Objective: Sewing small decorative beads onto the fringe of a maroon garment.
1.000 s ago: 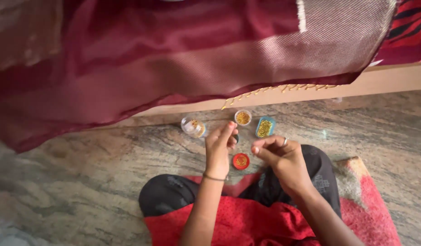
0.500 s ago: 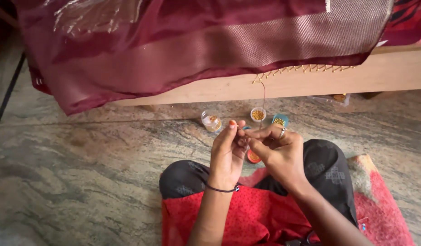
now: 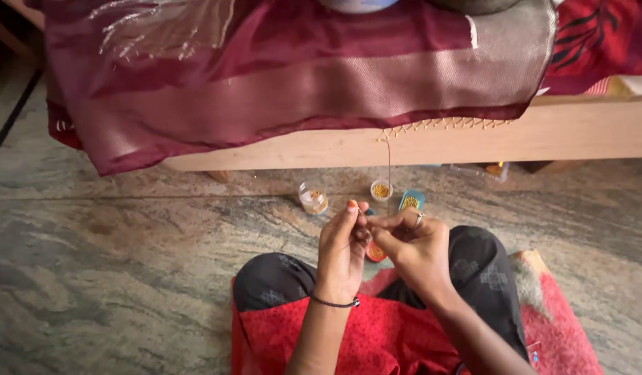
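Threading: left hand (image 3: 342, 243) and right hand (image 3: 412, 244) pinched together on thread (image 3: 388, 173) hanging from maroon sari (image 3: 300, 76) edge, frame centre.
Next: likely a bead pick from bead pots (image 3: 381, 190) just above the hands.

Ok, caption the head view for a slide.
Both hands, left hand and right hand, pinch a thread hanging from maroon cloth.

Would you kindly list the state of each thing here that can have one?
Left hand: fingers pinched at the thread.
Right hand: pinched beside it.
Thread: taut, running up to the cloth's beaded edge.
Maroon cloth: draped over the wooden ledge.
Clear jar: tipped.
Round bead cup: open, upright.
Blue bead tub: open.
Red lid: holds beads.
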